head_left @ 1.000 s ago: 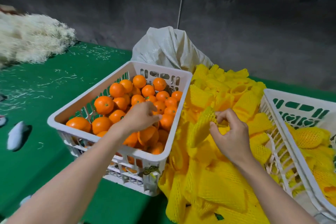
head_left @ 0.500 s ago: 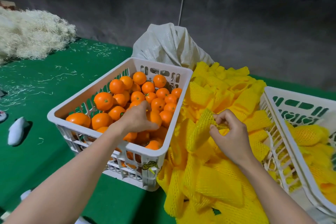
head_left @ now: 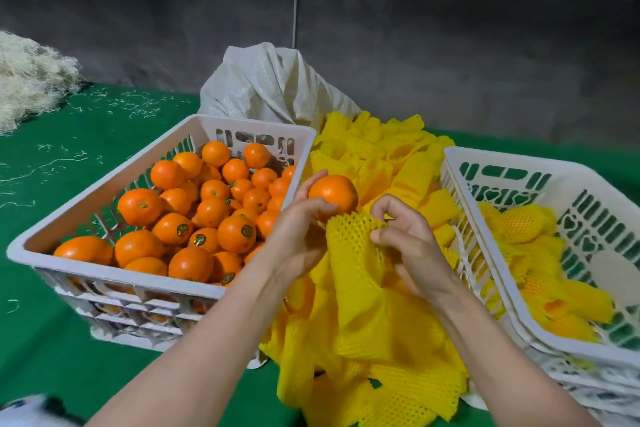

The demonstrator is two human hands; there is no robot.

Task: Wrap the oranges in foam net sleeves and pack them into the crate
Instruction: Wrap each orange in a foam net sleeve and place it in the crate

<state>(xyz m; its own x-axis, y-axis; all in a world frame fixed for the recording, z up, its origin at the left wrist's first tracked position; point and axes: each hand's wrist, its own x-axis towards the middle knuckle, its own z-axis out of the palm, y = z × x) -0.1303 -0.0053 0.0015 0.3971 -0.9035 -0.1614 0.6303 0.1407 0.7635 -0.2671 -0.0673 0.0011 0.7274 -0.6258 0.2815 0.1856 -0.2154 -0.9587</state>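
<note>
- While my left hand (head_left: 298, 229) curls its fingers round one orange (head_left: 332, 196) and my right hand (head_left: 408, 239) pinches the mouth of a foam net sleeve (head_left: 353, 253), the fruit sits just above that mouth, over the sleeve pile (head_left: 381, 163) near the middle of the green surface (head_left: 69, 156).
- The mouth looks only partly spread; if I push now, I judge the net could bunch or tear.
- My hold on the orange is mostly fingertips; a slip would drop it into the pile or roll it toward the near edge.
- Neighbouring sleeves may cling and lift with mine.
- Room is tight sideways: the source crate (head_left: 104, 274) is just beside my left wrist, and the packing crate (head_left: 485, 163) is just beside my right hand.
- Open room lies above the pile.
</note>
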